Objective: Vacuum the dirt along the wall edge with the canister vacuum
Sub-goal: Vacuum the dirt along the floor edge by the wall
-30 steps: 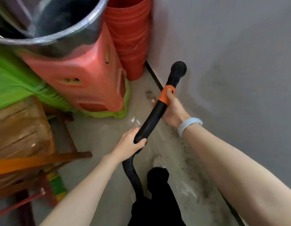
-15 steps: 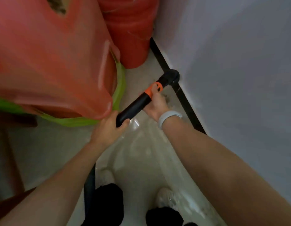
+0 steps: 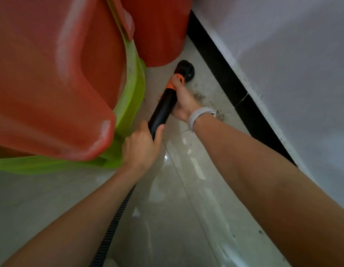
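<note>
I hold the black vacuum wand (image 3: 163, 107) with both hands. My left hand (image 3: 142, 148) grips its rear end, where the ribbed black hose (image 3: 117, 214) runs back under my arm. My right hand (image 3: 183, 102) grips it further forward, thumb on the orange collar (image 3: 176, 81). The round black nozzle (image 3: 185, 71) points down at the pale floor tile, close to the red bucket stack (image 3: 157, 29). A patch of dark dirt (image 3: 201, 96) lies just right of my right hand, between the nozzle and the black skirting (image 3: 231, 87).
A large red plastic stool (image 3: 55, 78) nested over a green one (image 3: 132, 97) looms at the left, close to my left hand. The grey-white wall (image 3: 283, 54) rises at the right. More specks of dirt (image 3: 259, 231) dot the floor along the skirting nearer me.
The view has dropped lower and closer to the floor. The nozzle has moved away from the skirting to the foot of the red bucket stack. Both hands keep their grip on the wand.
</note>
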A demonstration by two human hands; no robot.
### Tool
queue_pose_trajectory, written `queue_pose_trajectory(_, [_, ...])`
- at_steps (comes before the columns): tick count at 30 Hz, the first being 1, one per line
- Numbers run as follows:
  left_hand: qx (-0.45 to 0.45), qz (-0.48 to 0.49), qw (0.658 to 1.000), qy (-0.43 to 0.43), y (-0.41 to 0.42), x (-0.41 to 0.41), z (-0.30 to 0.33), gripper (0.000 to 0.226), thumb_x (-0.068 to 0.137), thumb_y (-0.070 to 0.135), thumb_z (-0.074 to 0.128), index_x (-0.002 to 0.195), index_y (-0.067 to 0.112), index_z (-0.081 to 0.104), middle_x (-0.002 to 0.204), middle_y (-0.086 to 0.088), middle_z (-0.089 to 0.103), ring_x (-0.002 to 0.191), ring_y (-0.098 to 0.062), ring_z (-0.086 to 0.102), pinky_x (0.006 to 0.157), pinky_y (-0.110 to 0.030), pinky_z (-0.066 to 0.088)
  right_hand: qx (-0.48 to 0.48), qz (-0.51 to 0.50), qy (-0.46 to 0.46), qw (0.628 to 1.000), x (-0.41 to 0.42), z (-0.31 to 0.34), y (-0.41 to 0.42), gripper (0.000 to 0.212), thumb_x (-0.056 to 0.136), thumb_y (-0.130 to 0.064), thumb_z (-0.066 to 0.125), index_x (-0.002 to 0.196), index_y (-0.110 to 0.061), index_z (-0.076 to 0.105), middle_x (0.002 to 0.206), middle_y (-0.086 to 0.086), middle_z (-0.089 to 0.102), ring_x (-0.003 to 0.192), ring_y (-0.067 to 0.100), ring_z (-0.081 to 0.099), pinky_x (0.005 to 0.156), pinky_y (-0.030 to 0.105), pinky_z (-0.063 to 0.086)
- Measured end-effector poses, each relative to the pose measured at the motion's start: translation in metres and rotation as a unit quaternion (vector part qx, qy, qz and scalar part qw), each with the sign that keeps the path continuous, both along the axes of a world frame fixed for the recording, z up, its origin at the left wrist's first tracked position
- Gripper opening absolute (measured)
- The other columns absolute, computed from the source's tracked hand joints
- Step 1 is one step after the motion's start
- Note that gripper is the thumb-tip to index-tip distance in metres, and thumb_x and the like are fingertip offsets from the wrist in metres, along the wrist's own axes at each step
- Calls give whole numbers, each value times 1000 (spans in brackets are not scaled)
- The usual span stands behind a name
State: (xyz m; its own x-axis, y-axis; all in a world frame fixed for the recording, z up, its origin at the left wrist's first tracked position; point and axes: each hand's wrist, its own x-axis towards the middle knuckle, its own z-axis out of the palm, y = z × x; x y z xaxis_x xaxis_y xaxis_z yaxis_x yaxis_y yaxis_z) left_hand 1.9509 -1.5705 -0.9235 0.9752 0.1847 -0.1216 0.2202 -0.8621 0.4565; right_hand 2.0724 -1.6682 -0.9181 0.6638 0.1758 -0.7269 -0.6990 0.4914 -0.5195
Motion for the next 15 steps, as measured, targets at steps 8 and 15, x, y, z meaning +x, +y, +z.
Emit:
queue_pose_trajectory(8, [-20, -13, 1000, -3, 5, 7, -21, 40, 94, 44, 45, 99, 5, 53, 68, -9, 52, 69, -39, 59, 53, -32, 31, -4, -11, -8, 1000, 3, -15, -3, 37, 97, -34, 50, 123, -8, 42, 75, 9, 49, 61, 20, 53, 62, 34, 51])
queue_pose_trajectory(15, [-61, -63, 996, 5, -15, 8, -22, 42, 91, 48, 45, 102, 9, 55, 67, 1, 49, 64, -31, 56, 49, -31, 29, -49, -68, 18, 996, 0, -29, -39, 44, 95, -39, 52, 125, -9, 40, 91, 15, 55, 66, 21, 59, 53, 32, 52])
